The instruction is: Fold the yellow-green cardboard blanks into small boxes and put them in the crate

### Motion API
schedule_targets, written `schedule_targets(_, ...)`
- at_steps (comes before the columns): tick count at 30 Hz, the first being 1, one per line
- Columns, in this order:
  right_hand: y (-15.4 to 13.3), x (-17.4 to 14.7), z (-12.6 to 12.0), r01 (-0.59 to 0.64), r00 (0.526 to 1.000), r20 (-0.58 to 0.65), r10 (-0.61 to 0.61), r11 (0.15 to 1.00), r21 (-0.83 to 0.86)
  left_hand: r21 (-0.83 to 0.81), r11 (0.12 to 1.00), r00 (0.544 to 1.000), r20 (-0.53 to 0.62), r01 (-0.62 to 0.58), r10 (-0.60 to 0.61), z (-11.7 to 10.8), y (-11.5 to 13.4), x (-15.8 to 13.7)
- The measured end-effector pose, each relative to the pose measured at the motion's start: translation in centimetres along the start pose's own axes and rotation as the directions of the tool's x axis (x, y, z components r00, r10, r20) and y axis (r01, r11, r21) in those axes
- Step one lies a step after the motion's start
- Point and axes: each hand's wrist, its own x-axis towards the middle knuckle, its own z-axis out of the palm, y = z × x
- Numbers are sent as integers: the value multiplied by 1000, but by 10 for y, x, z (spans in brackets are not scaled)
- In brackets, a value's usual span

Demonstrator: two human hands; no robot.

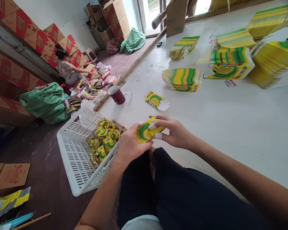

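A small yellow-and-green printed carton (145, 131) is held between my two hands over the table's front edge. My left hand (131, 143) grips its left side, thumb on top. At its right end, the taped fingers of my right hand (170, 130) close on the carton, near a white flap. Just beyond lies another yellow carton blank (155, 100), flat on the white table with its white flaps spread. To the left, a white plastic basket (69, 156) holds many small yellow cartons (107, 137).
Stacks of flat yellow carton blanks (182, 78) stand at the table's far right. A maroon mug (116, 95) sits by the left edge. Across the floor, a person (68, 67) sits beside a pile of small boxes (86, 92). Red-and-brown cardboard boxes (21, 24) line the wall.
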Motion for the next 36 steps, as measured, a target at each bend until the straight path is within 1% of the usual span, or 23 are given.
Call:
schedule_targets(2, 1, 0, 9, 5, 999, -50, -3, 1000, 29, 1, 1000, 1000, -21, 6, -6, 3, 1, -1)
schedule_targets(4, 6, 2, 14, 26, 999, -44, -24, 998, 52, -7, 1000, 1000, -10, 15, -15, 1, -5, -2)
schedule_targets(5, 9, 6, 15, 31, 999, -34, -30, 999, 41, 5, 1000, 999, -25, 29, -29, -2, -12, -2)
schedule_targets(6, 13, 11, 13, 21, 999, -29, -21, 1000, 1, 36, 998, 996, -73, 55, -52, -8, -21, -1)
schedule_targets(7, 17, 17, 10, -19, 999, -36, 16, 996, -84, 88, 992, 985, -155, 95, -80, -16, -33, 0)
schedule_targets(8, 21, 25, 6, -89, 995, -59, 78, 976, -200, 143, 978, 952, -287, 151, -106, -25, -46, 0)
schedule_targets(9, 24, 35, 1, -175, 984, -99, 151, 930, -322, 206, 951, 891, -438, 231, -121, -34, -59, 1)
schedule_targets(10, 28, 45, -4, -262, 964, -148, 218, 866, -426, 241, 921, 827, -547, 305, -130, -42, -72, 0)
schedule_targets(11, 31, 56, -8, -332, 943, -194, 270, 799, -501, 251, 902, 785, -604, 350, -136, -49, -83, -1)
schedule_targets(12, 34, 66, -10, -381, 925, -227, 306, 744, -548, 244, 900, 770, -622, 362, -141, -54, -93, -2)
schedule_targets(13, 37, 76, -11, -410, 912, -246, 328, 707, -576, 232, 904, 773, -616, 359, -149, -56, -100, -5)
schedule_targets(15, 45, 90, -7, -453, 890, -266, 371, 645, -616, 202, 925, 817, -553, 322, -164, -53, -107, -11)
schedule_targets(18, 58, 101, 2, -496, 856, -275, 438, 546, -675, 135, 960, 884, -438, 246, -165, -39, -106, -19)
schedule_targets(21, 68, 100, 2, -474, 854, -236, 464, 506, -720, 70, 979, 926, -345, 189, -154, -28, -100, -23)
schedule_targets(23, 71, 96, -5, -425, 871, -176, 459, 521, -741, 42, 984, 944, -293, 170, -151, -24, -97, -24)
schedule_targets(25, 71, 89, -14, -354, 894, -94, 438, 561, -748, 17, 991, 959, -255, 133, -124, -19, -93, -26)
schedule_targets(28, 68, 73, -21, -243, 920, 28, 390, 629, -739, -25, 999, 980, -196, 26, -30, -9, -84, -28)
schedule_targets(30, 66, 60, -21, -193, 930, 80, 360, 661, -726, -53, 998, 988, -154, -24, 16, -2, -76, -29)
schedule_targets(32, 64, 49, -20, -176, 937, 89, 338, 677, -715, -70, 997, 992, -117, -45, 37, 4, -67, -27)
schedule_targets(36, 63, 44, -18, -216, 944, 30, 327, 685, -696, -78, 993, 995, -48, -86, 83, 11, -51, -19)
